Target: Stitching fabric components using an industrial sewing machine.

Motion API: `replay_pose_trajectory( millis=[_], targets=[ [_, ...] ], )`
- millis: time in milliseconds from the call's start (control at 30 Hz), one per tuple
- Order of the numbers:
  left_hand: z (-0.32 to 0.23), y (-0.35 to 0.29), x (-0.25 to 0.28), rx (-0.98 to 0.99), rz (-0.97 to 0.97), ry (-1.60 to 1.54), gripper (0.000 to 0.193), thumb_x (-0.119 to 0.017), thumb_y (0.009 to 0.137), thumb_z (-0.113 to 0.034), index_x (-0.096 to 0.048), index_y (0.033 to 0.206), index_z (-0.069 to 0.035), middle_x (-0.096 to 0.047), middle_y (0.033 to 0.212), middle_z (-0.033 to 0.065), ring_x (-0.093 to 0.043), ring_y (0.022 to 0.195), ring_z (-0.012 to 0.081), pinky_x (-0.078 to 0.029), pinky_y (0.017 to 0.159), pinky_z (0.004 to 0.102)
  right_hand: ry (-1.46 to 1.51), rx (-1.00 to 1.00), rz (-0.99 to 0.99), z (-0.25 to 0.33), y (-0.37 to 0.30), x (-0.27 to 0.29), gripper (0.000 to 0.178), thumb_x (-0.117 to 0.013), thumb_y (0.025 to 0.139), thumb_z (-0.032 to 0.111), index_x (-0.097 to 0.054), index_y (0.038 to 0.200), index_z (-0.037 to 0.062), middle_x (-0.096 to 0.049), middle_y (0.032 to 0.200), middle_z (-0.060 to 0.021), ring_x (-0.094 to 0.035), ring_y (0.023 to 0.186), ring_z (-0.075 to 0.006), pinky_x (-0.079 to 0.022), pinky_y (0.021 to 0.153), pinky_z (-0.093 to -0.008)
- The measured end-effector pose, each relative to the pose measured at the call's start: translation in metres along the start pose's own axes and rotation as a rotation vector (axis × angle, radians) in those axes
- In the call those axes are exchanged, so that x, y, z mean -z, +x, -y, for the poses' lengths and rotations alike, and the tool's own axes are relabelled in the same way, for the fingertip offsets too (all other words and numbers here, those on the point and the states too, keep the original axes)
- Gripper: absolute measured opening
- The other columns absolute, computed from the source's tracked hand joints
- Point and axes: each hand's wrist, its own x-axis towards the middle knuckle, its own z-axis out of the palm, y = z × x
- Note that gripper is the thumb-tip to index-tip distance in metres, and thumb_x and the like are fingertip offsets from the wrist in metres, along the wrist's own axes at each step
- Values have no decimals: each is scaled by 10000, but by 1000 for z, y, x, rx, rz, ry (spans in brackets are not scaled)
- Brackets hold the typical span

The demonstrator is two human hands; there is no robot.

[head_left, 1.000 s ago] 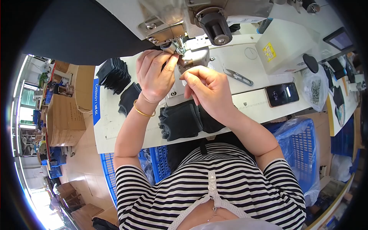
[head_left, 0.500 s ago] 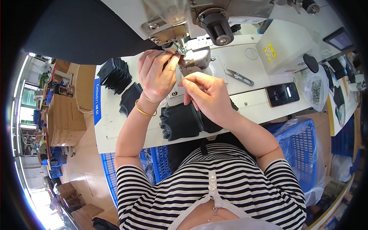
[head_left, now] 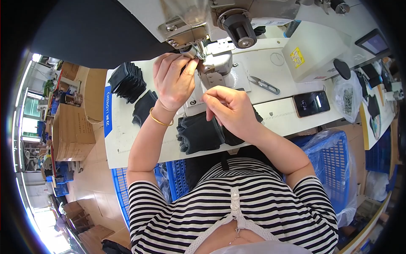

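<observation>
My left hand (head_left: 174, 82) is raised at the needle area of a sewing machine (head_left: 215, 70), thumb and index finger pinched together just below the presser foot. Whatever lies between those fingertips is hidden. Lower and to the right, my right hand (head_left: 230, 111) is also closed in a pinch, in front of the machine's metal arm; anything in it is too fine to make out. Under and beside the right hand lies a pile of black fabric pieces (head_left: 199, 133). A second stack of black pieces (head_left: 127, 82) and a smaller bunch (head_left: 144, 106) sit left of my left forearm.
On the white table (head_left: 127, 144), thread snips (head_left: 264, 84) and a phone (head_left: 311, 104) lie to the right. Beyond stands a pale machine box (head_left: 313, 51). Blue plastic crates (head_left: 327, 163) stand below the table edge. Cardboard boxes (head_left: 74, 131) are on the left.
My right hand has drawn slightly down and toward me, away from the needle area, still pinched. My left hand stays nearly in place at the machine.
</observation>
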Motion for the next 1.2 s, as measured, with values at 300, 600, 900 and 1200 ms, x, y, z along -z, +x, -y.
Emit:
replay_pose_trajectory(
  millis=[300,600,900,1200],
  targets=[
    [-12,-16,-4,324,32,0,417,-760,634,-15,-621,1025,-52,-609,1011,66,-583,919,260,-425,873,402,-273,196,-223,-28,-12,21,176,-661,901,164,-671,959,-3,-668,772,-83,-651,664,-181,-501,599,-300],
    [-6,-30,-5,364,193,6,424,-657,634,62,-600,1046,-20,-561,999,149,-571,916,346,-474,803,434,-1038,114,-262,-82,-38,51,614,-820,744,292,-587,1191,-60,-540,1104,-130,-526,1058,-303,-420,880,-418],
    [40,-131,130,476,796,112,400,-686,705,-49,-617,1096,0,-559,1036,120,-544,987,314,-431,869,412,-1059,254,-317,-80,-41,47,564,-805,758,242,-582,1224,17,-545,1171,-124,-532,1077,-288,-413,873,-412],
    [-83,-80,56,782,693,-434,324,-757,800,-143,-657,1074,-2,-594,1087,155,-574,1029,326,-461,889,407,-930,444,-374,-76,-26,58,129,-699,843,49,-594,914,22,-635,882,-98,-615,820,-268,-465,761,-378]
  ],
)
